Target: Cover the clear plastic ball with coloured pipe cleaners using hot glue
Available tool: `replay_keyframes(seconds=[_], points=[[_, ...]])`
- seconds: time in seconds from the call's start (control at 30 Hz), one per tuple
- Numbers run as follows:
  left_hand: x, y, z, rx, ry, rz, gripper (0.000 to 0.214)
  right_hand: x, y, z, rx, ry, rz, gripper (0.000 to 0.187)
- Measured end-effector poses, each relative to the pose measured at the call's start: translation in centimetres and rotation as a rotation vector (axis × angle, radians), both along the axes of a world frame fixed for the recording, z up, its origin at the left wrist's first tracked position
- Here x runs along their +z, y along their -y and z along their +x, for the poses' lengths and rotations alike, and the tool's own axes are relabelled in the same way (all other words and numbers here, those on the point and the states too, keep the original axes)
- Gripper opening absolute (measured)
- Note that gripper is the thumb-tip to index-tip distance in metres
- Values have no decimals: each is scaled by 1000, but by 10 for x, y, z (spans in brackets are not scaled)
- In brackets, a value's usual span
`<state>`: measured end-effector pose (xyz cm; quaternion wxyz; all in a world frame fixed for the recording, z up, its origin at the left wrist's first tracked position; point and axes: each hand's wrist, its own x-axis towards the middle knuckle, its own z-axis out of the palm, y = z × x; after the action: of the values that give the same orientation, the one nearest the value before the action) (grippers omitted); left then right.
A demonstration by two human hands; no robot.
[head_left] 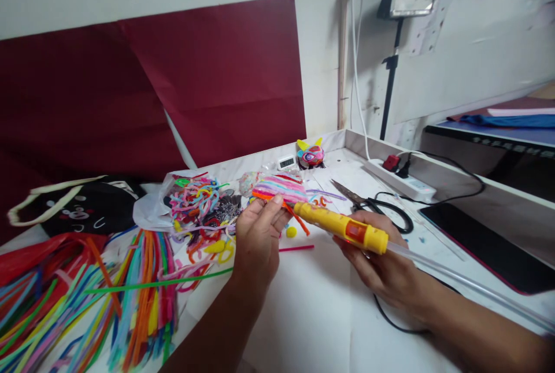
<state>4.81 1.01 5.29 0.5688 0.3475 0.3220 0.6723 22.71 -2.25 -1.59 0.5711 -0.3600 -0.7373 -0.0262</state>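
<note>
My left hand pinches a striped piece made of pipe cleaners in pink, purple, white and orange. An orange pipe cleaner end dangles from its lower edge. In my right hand is a yellow hot glue gun, its fingers wrapped round the body. A long clear glue stick sticks out of its back end. The nozzle points at the striped piece near my left fingertips; whether it touches cannot be made out.
Bundled pipe cleaners lie at left, beside a bag of cut scraps. Scissors, a phone and a power strip are at right. A small timer and a colourful pipe-cleaner figure stand at the back.
</note>
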Motion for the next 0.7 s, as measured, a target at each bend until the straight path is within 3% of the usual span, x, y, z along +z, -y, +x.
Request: replay_keyframes(seconds=[0.7], points=[[7, -1, -5, 34, 59, -24, 21, 1, 0, 1, -40, 9, 16, 35]])
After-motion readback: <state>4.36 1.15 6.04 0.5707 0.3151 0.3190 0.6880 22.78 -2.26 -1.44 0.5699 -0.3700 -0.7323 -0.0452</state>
